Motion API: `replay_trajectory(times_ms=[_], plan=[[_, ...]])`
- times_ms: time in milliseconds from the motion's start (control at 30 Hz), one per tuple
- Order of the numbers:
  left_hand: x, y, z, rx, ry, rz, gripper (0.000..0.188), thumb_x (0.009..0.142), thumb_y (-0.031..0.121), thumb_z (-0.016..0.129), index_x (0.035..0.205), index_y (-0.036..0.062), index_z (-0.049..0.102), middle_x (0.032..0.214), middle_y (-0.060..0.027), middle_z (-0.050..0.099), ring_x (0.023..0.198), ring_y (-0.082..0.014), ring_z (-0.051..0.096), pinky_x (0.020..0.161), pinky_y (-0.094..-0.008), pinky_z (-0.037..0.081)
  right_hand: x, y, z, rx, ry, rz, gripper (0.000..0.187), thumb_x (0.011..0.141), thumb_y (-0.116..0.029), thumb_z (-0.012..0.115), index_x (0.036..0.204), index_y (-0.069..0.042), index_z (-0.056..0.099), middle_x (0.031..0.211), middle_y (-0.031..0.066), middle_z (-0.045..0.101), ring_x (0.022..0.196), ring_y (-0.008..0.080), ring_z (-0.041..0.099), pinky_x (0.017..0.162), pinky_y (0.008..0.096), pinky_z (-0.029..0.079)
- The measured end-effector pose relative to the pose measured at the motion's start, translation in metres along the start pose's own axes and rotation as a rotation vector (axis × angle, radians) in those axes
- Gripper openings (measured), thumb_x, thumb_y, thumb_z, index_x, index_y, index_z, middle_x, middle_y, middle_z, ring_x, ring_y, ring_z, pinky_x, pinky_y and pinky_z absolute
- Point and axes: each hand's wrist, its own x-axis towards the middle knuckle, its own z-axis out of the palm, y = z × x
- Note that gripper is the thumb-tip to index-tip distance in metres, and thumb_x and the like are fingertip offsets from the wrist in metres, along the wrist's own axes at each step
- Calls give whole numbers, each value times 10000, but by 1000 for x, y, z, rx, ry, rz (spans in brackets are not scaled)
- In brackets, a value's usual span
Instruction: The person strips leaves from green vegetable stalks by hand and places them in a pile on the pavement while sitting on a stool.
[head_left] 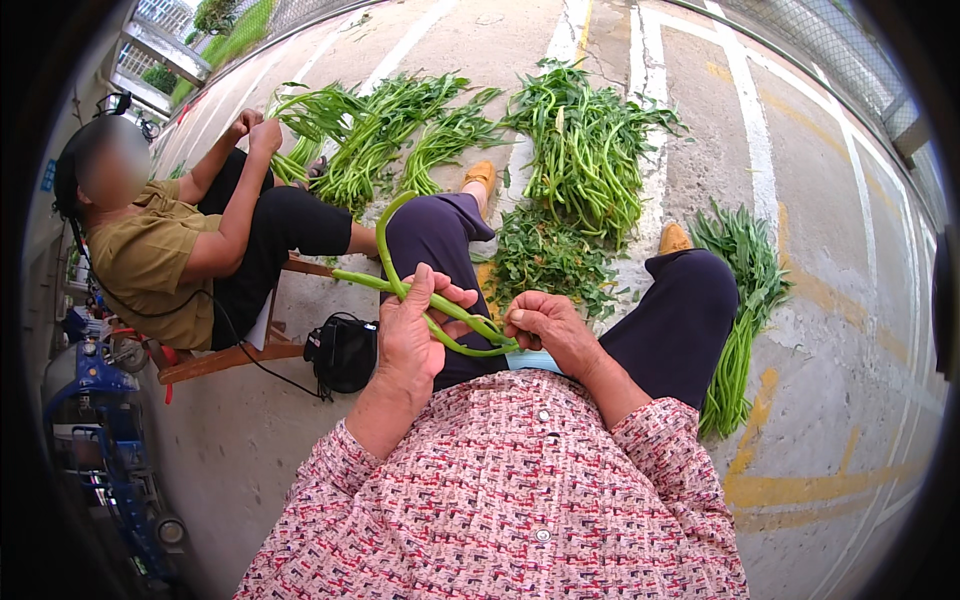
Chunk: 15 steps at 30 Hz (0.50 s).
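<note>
Several long green water spinach stems (365, 281) lie across my left hand (418, 322), which is closed round them over my lap. One stem loops up past my thumb and curls over my left knee. At the other end of the stems my right hand (558, 330) is closed in a pinch, its fingertips against the stem ends; exactly what lies between those fingers is partly hidden. Beyond my hands, between my feet, sits a low heap of loose leaves (550, 262). A large pile of leafy water spinach (585, 160) spreads just past that heap.
More water spinach (385, 140) lies at the far left, and a long bundle (740, 310) rests beside my right leg. On the left a seated person (165, 240) handles stems with both hands. A black bag (343, 352) stands near a wooden stool (240, 362); a blue vehicle (95, 420) is behind.
</note>
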Motion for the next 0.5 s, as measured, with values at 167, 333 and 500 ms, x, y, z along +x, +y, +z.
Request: replay_trajectory(times_ms=[167, 333, 500], plan=[[0, -2, 2, 25, -1, -10, 281, 887, 345, 588, 863, 67, 561, 763, -114, 642, 764, -249, 666, 580, -430, 574, -2, -6, 5, -104, -75, -51, 114, 860, -170, 588, 867, -56, 599, 747, -23, 588, 605, 39, 487, 560, 190, 387], [0, -3, 5, 32, -2, -5, 285, 885, 343, 592, 874, 61, 553, 758, -122, 643, 761, -250, 666, 572, -426, 574, -1, -2, 5, -97, -113, -113, 94, 812, -116, 602, 814, -23, 597, 657, -32, 534, 576, 57, 471, 537, 214, 397], [1, -5, 5, 32, -6, -11, 281, 887, 339, 591, 870, 61, 554, 757, -122, 642, 751, -251, 666, 568, -423, 573, -1, 0, 5, -117, -92, -76, 76, 806, -94, 586, 805, -19, 571, 650, -14, 529, 557, 53, 458, 517, 198, 371]])
